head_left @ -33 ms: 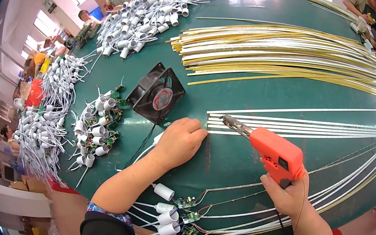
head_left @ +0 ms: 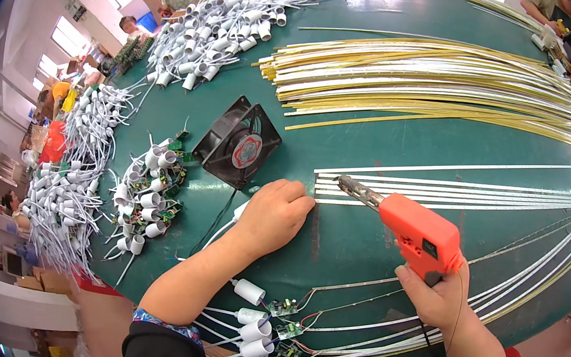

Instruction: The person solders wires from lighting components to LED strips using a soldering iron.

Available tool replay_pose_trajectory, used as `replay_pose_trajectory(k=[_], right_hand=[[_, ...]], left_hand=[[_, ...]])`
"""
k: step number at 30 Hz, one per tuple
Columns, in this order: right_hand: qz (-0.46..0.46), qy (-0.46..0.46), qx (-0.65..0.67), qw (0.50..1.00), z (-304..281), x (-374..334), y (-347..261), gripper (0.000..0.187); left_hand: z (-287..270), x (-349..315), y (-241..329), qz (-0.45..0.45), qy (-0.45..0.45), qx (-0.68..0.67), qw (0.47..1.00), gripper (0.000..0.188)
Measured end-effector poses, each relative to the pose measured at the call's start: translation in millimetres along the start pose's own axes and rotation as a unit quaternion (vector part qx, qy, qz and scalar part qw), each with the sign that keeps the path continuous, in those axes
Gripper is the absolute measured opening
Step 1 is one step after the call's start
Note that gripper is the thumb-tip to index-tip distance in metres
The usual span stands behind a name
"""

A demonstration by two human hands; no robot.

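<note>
My right hand [head_left: 435,296] grips a red soldering gun [head_left: 418,230] by its handle. The gun's metal tip points left, over the ends of several thin white LED strips [head_left: 437,187] laid side by side. My left hand [head_left: 273,217] is closed, its fingertips at the left end of the lowest strip; what they pinch, if anything, is hidden. A white cylindrical cap [head_left: 240,210] with a white cable shows partly from behind that hand. Below my left forearm lie white caps [head_left: 255,331] wired to small green circuit boards [head_left: 289,329], with more strips trailing right.
A black fan [head_left: 239,144] stands left of the strips. Left of it lies a cluster of caps with circuit boards [head_left: 148,196]. Heaps of white caps with cables [head_left: 215,30] line the table's left side. Yellow and white strips [head_left: 430,82] are piled at the back. Other people work beyond.
</note>
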State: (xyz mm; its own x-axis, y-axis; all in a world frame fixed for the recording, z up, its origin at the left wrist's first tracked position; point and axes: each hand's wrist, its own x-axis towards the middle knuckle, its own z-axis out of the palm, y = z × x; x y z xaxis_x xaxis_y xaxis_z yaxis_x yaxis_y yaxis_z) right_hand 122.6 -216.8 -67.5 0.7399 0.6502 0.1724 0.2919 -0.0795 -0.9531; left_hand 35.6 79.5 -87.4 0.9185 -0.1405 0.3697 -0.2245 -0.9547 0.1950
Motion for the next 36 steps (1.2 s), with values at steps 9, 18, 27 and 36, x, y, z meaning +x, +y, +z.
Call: replay_pose_trajectory(k=[9, 18, 27, 36], right_hand=[[-0.007, -0.013, 0.021, 1.000, -4, -1, -9, 0.045], [0.006, -0.015, 0.056, 0.998, -4, -3, -12, 0.045], [-0.001, 0.116, 0.109, 0.987, -10, -14, -12, 0.057], [0.001, 0.108, 0.098, 0.989, -30, -26, -9, 0.055]], left_hand=[[-13, -2, 3, -0.031, -0.006, -0.015, 0.999, 0.027], [-34, -38, -10, -0.097, -0.048, 0.014, 0.994, 0.034], [-106, -38, 51, -0.084, -0.098, -0.122, 0.984, 0.030], [-156, -108, 6, -0.269, 0.037, -0.061, 0.960, 0.025]])
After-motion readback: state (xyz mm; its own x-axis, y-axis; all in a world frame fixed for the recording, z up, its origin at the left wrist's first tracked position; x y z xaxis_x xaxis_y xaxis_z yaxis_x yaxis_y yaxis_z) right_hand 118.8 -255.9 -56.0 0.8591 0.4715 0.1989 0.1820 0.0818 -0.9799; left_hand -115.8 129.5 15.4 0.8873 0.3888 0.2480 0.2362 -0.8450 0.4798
